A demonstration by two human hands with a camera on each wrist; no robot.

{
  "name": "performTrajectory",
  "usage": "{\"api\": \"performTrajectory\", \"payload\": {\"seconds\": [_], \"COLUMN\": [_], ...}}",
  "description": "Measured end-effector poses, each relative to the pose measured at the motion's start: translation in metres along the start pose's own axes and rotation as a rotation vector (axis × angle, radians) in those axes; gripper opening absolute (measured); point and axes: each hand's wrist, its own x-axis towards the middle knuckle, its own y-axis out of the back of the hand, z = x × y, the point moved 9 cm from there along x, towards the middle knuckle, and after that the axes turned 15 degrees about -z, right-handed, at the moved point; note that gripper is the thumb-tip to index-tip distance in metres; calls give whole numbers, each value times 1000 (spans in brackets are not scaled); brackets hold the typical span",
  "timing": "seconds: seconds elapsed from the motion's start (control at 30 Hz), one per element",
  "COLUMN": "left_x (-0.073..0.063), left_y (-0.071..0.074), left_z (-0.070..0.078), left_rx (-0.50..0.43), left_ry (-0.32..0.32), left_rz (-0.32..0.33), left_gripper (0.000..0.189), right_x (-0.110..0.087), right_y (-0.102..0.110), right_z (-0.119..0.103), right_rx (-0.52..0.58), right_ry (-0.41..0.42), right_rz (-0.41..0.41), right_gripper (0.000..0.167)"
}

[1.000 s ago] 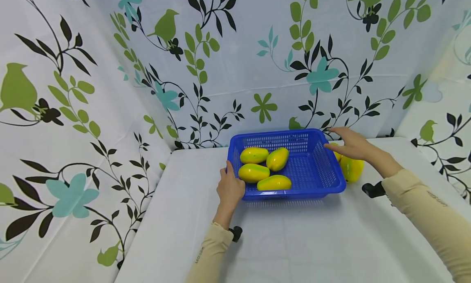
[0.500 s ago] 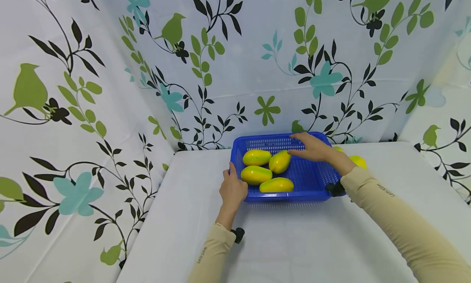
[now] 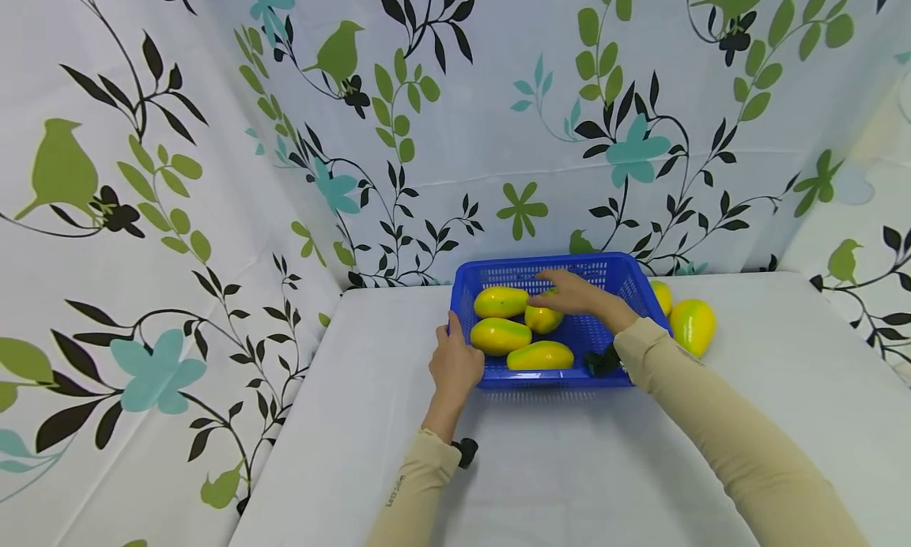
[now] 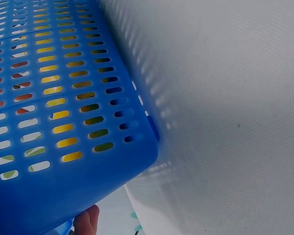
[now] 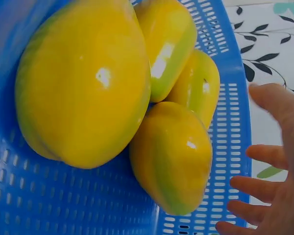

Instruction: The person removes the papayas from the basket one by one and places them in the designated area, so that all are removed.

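A blue perforated plastic basket point(image 3: 551, 379) holds several yellow-green mangoes. My left hand point(image 3: 455, 365) grips its left rim; in the left wrist view only fingertips point(image 4: 86, 220) show beside the basket wall point(image 4: 63, 186). Inside the basket, my right hand point(image 3: 572, 294) hovers at the back mango point(image 3: 543, 320), fingers spread and partly covering it from the head view. From the right wrist, that hand point(image 5: 290, 196) appears beside the mango point(image 5: 171, 159), with a gap between them and nothing in its grasp.
Two more mangoes, one larger point(image 3: 693, 326) and one partly hidden point(image 3: 662, 296), lie outside the basket on the right. The white-covered table point(image 3: 541, 468) meets a patterned curtain point(image 3: 455, 160) behind the basket.
My right hand has moved left from the basket's right rim to the back mango inside. The left hand keeps its place on the left rim, and the mangoes in the basket stay put.
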Motion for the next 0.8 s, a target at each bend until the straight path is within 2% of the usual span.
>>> {"api": "performTrajectory", "payload": {"seconds": [0.13, 0.33, 0.6, 0.8], "left_x": [-1, 0, 0, 0], "left_y": [2, 1, 0, 2], "left_z": [1, 0, -1, -2], "left_rx": [-3, 5, 15, 24], "left_ry": [1, 5, 6, 12], "left_rz": [3, 5, 15, 10], "left_gripper": [76, 77, 78, 77], "right_x": [7, 17, 28, 37], "right_y": [-1, -11, -25, -28], "right_z": [1, 8, 11, 13], "right_rx": [-71, -72, -57, -76], "right_ry": [-47, -132, -156, -174], "right_rz": [-19, -107, -150, -155], "right_gripper": [71, 78, 85, 84]}}
